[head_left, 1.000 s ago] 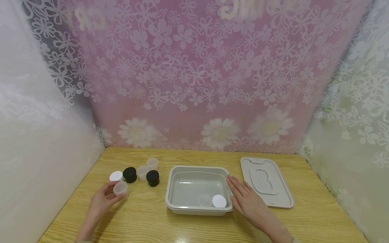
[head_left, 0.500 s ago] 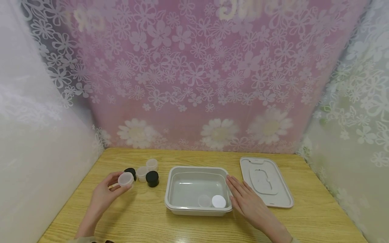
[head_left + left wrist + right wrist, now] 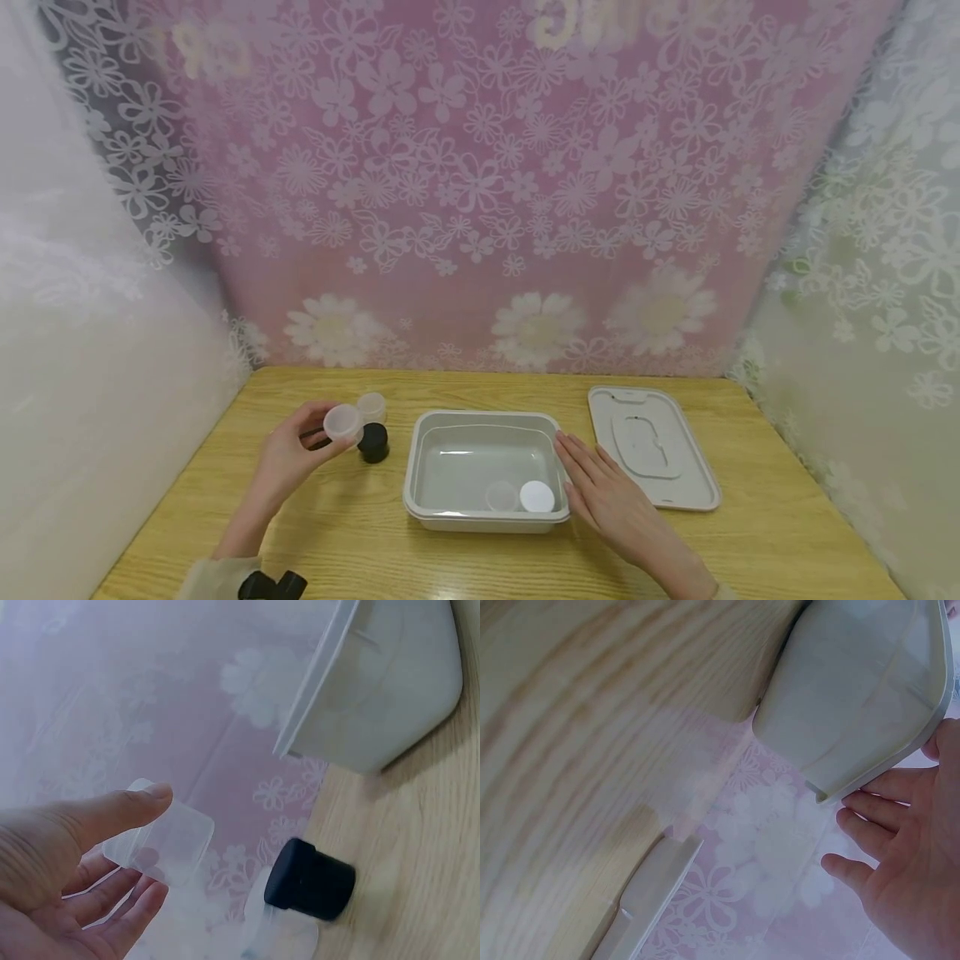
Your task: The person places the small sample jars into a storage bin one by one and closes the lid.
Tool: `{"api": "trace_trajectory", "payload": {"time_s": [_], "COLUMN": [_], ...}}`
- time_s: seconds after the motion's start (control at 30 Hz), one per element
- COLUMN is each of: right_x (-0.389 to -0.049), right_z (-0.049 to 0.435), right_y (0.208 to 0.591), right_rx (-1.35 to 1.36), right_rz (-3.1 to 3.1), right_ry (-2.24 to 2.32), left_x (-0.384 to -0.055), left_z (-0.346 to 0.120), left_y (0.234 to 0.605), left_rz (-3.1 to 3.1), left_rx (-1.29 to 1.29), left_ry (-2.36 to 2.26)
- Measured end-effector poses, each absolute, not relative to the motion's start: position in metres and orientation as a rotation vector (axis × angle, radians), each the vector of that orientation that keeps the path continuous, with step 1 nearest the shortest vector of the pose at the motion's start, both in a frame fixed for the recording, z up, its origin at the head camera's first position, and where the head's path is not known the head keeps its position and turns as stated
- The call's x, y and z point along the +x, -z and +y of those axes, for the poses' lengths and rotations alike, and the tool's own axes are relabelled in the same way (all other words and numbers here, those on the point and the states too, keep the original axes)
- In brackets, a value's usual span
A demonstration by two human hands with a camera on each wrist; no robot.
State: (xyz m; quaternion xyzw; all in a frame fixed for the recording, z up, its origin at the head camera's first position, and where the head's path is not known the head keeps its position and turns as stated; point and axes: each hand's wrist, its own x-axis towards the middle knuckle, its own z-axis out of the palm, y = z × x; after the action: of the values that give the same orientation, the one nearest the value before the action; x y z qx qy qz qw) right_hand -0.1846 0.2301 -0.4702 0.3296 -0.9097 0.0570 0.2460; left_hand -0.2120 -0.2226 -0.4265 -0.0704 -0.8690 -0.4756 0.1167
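Note:
My left hand (image 3: 288, 454) pinches a small clear plastic cup (image 3: 343, 423) between thumb and fingers, lifted above the table. In the left wrist view the same cup (image 3: 169, 844) looks tilted in the grip. Just beyond it stand a black-lidded jar (image 3: 373, 442) and another clear cup (image 3: 372, 407). My right hand (image 3: 611, 504) lies with straight fingers against the right rim of a grey-white plastic tub (image 3: 487, 521); in the right wrist view its fingertips touch the tub's rim (image 3: 885, 765). Inside the tub are a white round lid or jar (image 3: 537, 497) and a clear one (image 3: 502, 497).
The tub's flat lid (image 3: 682, 454) lies on the table to the right, beside my right hand. A pink flowered curtain (image 3: 450, 208) hangs behind the wooden table (image 3: 360, 542), with pale sheets on both sides.
My left hand has lifted the clear cup and carried it right and away from me, over the other small containers. My right hand stays at the tub's rim.

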Motion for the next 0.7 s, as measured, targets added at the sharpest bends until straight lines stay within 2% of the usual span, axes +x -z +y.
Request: {"api": "trace_trajectory", "payload": {"time_s": [0.37, 0.7], "right_x": [-0.185, -0.184], "right_z": [0.229, 0.23], "right_y": [0.469, 0.47], "right_rx": [0.902, 0.895], "right_rz": [-2.473, -2.484], "right_ry": [-0.157, -0.152], "left_x": [-0.226, -0.233], "left_z": [-0.189, -0.155], "left_y": [0.418, 0.428], "left_rz": [-2.536, -2.523], "left_rx": [-0.356, -0.533], "left_ry": [1.49, 1.526]}}
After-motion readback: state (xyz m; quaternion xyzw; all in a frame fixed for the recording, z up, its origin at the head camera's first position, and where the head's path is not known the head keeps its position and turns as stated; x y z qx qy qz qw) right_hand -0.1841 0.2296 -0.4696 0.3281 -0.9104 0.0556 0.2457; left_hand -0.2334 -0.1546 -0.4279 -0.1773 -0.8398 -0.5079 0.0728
